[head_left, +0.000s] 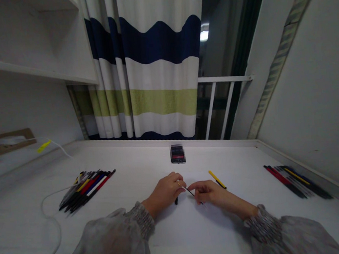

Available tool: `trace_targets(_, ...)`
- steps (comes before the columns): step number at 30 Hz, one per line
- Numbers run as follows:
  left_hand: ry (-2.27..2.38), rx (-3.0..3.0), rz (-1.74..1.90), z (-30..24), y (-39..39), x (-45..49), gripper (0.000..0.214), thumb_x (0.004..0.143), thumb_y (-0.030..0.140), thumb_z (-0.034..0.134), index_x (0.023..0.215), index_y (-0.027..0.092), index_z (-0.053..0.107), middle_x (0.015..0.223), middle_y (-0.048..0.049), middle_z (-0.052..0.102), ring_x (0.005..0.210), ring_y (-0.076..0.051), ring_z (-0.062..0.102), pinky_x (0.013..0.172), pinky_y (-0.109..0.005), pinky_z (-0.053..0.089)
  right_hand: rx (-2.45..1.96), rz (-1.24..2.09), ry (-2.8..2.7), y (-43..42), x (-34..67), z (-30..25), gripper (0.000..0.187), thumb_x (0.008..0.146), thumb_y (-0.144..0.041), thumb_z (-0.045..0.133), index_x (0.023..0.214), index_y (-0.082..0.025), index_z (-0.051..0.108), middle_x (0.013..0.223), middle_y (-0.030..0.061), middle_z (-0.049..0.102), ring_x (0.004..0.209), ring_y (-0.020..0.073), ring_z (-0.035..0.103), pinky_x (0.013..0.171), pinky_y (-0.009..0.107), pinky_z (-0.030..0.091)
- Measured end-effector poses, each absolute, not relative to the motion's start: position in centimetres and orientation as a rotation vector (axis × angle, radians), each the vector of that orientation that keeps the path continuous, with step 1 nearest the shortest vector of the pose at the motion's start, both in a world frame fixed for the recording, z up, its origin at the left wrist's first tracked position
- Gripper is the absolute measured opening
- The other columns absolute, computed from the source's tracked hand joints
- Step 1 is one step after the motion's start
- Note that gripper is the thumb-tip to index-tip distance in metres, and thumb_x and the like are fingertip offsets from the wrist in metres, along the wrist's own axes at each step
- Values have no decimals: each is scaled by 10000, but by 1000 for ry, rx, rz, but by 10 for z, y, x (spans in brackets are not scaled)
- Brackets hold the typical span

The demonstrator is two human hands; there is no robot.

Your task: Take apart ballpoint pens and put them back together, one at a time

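Over the middle of the desk, both hands are close together at a thin dark rod (pixel 190 191) that looks like a pen refill. My left hand (pixel 165 190), with a ring on one finger, is closed at the rod's upper left end. Below those fingers a short black pen end (pixel 176 201) sticks out; the rest of it is hidden. My right hand (pixel 209 191) has its index finger and thumb closed about the rod's lower part. Just beyond the right hand lies a yellow pen piece (pixel 216 178) with a black end.
A pile of pens (pixel 88 188) lies at the left, and another group of pens (pixel 296 180) at the right. At the back of the desk is a phone (pixel 177 153). A white cable (pixel 59 227) runs along the left side, below a wall socket (pixel 6 142).
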State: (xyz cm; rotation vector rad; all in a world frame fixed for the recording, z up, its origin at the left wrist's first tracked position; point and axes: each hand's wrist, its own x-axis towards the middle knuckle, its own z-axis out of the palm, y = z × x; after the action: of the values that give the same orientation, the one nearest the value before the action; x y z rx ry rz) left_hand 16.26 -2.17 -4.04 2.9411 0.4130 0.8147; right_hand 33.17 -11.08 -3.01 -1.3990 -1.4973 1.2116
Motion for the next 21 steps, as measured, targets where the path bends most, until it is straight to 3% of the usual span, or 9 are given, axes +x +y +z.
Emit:
trace_targets(4, 369, 3054, 799, -42, -17, 164, 166, 836, 161, 459, 754, 160, 603, 733, -25, 566, 724, -143, 489, 658, -242, 389, -1414, 1291, -1513, -117, 330, -17, 376, 535, -90, 488, 892, -141, 594, 458, -90, 493, 399, 46, 349, 424, 186, 235)
trace_targets(9, 433, 3024, 773, -43, -16, 162, 212, 852, 152, 408, 796, 168, 611, 771, -21, 582, 713, -133, 508, 637, -231, 376, -1517, 1192, -1452, -122, 334, -4, 368, 546, -113, 466, 896, -154, 568, 426, -96, 453, 367, 44, 269, 384, 190, 172)
trace_targets(14, 532, 3143, 685, -41, -19, 162, 189, 850, 156, 426, 815, 167, 611, 785, -30, 604, 660, -135, 519, 619, -249, 359, -1465, 1101, -1397, -122, 341, 1, 277, 583, -161, 464, 852, -175, 528, 406, -104, 382, 370, 61, 274, 376, 191, 179)
trace_targets(21, 326, 3327, 582, -38, -25, 166, 131, 843, 173, 460, 850, 171, 591, 797, -26, 610, 686, -150, 535, 629, -265, 366, -1828, 452, -1725, -115, 337, -19, 113, 638, -106, 445, 685, -176, 520, 528, -41, 478, 505, 92, 426, 486, 205, 275)
